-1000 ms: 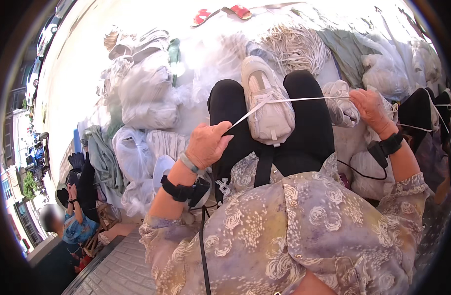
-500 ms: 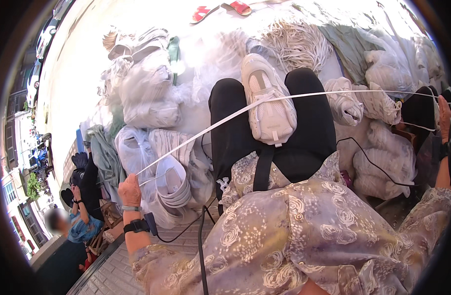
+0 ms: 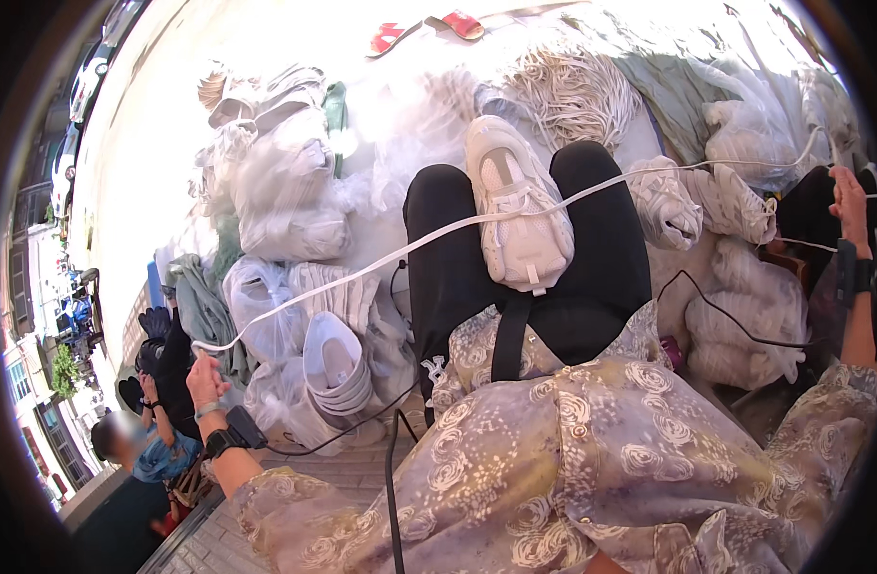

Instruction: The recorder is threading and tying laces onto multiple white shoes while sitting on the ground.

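A beige-white sneaker (image 3: 529, 251) rests between my black-trousered thighs, its toe toward me and a lace threaded through its upper eyelets. From it a white shoelace (image 3: 429, 238) runs out to both sides in a loose curve. At the left, my left hand (image 3: 206, 381) is closed in a pinch on one end of the lace. Far to the right, my right hand (image 3: 848, 209) is raised with its fingers closed on the other end, which loops down into them. Both hands are well away from the sneaker.
A hank of loose white laces (image 3: 577, 96) lies beyond my knees. Plastic-wrapped bundles (image 3: 290, 177) and a stack of white shoe parts (image 3: 335, 359) are on my left. More white sneakers (image 3: 666, 203) stand on the right. A black cable (image 3: 390, 488) crosses beside me. Another person (image 3: 161, 445) sits at far left.
The lace was taut and straight and now sags in a curve. My left hand has moved outward to the left; my right hand has risen slightly and shifted inward.
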The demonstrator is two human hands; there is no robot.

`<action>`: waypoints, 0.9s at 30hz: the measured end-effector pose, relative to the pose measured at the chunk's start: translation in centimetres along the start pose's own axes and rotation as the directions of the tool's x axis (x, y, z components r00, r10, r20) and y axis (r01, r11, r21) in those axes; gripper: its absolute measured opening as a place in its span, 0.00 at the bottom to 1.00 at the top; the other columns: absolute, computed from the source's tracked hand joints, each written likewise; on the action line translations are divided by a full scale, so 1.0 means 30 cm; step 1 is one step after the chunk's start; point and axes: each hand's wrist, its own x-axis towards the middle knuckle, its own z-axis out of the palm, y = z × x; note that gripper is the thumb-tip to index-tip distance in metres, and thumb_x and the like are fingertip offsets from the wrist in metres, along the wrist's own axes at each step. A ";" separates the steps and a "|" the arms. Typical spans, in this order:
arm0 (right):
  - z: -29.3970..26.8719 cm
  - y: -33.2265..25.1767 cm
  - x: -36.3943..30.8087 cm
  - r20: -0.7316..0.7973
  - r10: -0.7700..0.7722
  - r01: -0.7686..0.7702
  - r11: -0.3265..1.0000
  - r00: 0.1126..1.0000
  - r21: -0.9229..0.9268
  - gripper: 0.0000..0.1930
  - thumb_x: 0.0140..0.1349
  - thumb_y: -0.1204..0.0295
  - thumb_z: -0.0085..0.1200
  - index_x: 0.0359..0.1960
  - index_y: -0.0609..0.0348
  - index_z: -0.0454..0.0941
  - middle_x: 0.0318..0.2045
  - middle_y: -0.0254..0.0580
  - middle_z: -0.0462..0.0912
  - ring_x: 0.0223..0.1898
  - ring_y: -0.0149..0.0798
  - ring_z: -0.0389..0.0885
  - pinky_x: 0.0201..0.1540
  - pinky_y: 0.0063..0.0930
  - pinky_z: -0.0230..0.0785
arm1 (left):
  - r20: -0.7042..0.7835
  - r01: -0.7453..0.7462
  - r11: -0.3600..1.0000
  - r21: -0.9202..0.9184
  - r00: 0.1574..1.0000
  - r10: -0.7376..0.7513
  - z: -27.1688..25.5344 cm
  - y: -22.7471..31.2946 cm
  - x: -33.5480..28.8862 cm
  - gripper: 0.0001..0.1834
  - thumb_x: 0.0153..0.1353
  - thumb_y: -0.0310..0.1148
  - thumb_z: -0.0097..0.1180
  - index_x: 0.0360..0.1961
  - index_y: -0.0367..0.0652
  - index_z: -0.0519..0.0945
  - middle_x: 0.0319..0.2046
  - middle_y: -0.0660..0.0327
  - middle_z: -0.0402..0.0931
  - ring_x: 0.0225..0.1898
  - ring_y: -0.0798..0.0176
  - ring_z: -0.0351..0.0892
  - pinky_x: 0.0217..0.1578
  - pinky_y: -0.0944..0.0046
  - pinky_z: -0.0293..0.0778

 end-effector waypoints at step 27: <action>1.239 -0.559 -0.624 0.624 -0.236 -0.219 0.797 0.744 0.563 0.11 0.59 0.61 0.53 0.26 0.55 0.75 0.16 0.22 0.65 0.17 0.18 0.59 0.18 0.15 0.52 | 0.878 -0.045 0.955 -0.294 0.383 0.288 1.202 0.641 -0.581 0.13 0.63 0.40 0.44 0.29 0.43 0.73 0.12 0.71 0.64 0.07 0.79 0.53 0.06 0.77 0.50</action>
